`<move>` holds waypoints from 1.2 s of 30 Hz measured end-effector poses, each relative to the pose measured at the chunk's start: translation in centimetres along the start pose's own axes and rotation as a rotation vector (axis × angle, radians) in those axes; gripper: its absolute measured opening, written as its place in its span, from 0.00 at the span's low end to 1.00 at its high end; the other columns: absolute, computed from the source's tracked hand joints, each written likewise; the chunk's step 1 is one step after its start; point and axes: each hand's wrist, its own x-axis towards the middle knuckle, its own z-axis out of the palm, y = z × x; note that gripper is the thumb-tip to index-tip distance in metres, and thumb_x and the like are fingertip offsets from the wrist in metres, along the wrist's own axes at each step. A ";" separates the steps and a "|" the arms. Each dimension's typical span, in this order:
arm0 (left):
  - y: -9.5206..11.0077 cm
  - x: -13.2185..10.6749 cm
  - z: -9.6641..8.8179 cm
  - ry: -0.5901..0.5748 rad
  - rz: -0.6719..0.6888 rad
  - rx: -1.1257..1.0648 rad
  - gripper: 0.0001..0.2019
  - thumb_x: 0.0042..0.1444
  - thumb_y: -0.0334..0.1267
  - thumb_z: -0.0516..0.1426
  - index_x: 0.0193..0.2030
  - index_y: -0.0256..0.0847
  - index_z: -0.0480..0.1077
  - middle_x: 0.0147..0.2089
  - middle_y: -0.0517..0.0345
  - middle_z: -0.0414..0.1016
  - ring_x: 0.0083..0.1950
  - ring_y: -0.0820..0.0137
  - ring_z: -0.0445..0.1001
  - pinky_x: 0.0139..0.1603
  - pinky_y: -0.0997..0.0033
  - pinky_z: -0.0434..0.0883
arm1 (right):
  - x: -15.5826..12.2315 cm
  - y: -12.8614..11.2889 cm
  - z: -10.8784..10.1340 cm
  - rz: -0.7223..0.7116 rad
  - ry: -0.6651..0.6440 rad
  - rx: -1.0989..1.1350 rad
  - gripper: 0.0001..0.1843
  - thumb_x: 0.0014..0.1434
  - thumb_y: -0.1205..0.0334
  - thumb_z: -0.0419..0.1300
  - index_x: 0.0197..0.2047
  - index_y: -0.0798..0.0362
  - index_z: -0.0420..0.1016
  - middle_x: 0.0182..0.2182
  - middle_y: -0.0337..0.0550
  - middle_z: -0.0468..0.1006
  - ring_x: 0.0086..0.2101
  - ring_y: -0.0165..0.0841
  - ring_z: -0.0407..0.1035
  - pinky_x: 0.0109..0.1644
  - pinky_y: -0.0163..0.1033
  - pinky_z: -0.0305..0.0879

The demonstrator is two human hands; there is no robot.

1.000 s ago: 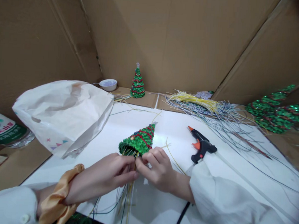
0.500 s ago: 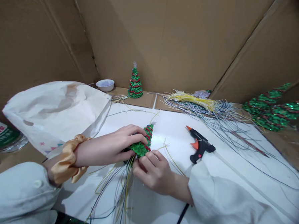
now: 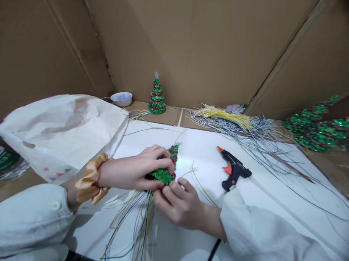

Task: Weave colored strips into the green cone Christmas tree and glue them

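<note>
A small green Christmas tree ornament [image 3: 164, 174] with red trim lies tilted on the white board, its pale star tip pointing away from me. My left hand [image 3: 149, 166] is wrapped over its side, thumb near the base and fingers across the top. My right hand [image 3: 179, 203] is closed at the base's near edge, its fingertips pinched together; what lies between them is hidden. Loose thin wires [image 3: 131, 221] in yellow, blue and white fan out beneath the tree toward me. An orange-tipped black glue gun [image 3: 235, 170] rests right of my right hand.
A finished-looking tree [image 3: 157, 96] stands at the back beside a white bowl [image 3: 122, 99]. Bundled wires [image 3: 236, 120] spread along the back right. More green trees [image 3: 321, 128] are at far right. A crumpled white bag [image 3: 66, 128] and a labelled bottle [image 3: 3, 160] sit left. Cardboard walls [image 3: 179, 45] enclose the board.
My left hand and wrist have shifted slightly right, with the thumb now nearer my right fingertips. My right hand stays at the tree's base, moved only slightly.
</note>
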 end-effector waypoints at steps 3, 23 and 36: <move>-0.3 0.1 0.5 0.034 0.017 0.005 0.12 0.54 0.39 0.54 0.46 0.44 0.65 0.48 0.51 0.60 0.53 0.62 0.57 0.55 0.61 0.58 | -0.1 -0.1 -0.1 -0.030 -0.012 -0.011 0.08 0.58 0.70 0.52 0.35 0.57 0.73 0.23 0.39 0.68 0.27 0.29 0.60 0.35 0.39 0.55; -0.5 0.1 1.7 0.118 -0.018 -0.014 0.10 0.55 0.38 0.52 0.44 0.43 0.64 0.47 0.52 0.58 0.53 0.63 0.55 0.55 0.62 0.57 | 0.9 -3.7 -2.8 0.153 -0.467 0.056 0.28 0.64 0.53 0.44 0.53 0.72 0.65 0.39 0.65 0.76 0.30 0.39 0.72 0.19 0.37 0.59; -0.6 0.6 3.4 0.482 -0.138 -0.147 0.08 0.56 0.37 0.51 0.42 0.41 0.61 0.45 0.54 0.61 0.49 0.65 0.58 0.52 0.64 0.58 | 1.9 -2.1 -2.2 0.302 -0.575 -0.026 0.38 0.54 0.43 0.55 0.54 0.72 0.62 0.45 0.67 0.73 0.26 0.37 0.71 0.20 0.38 0.65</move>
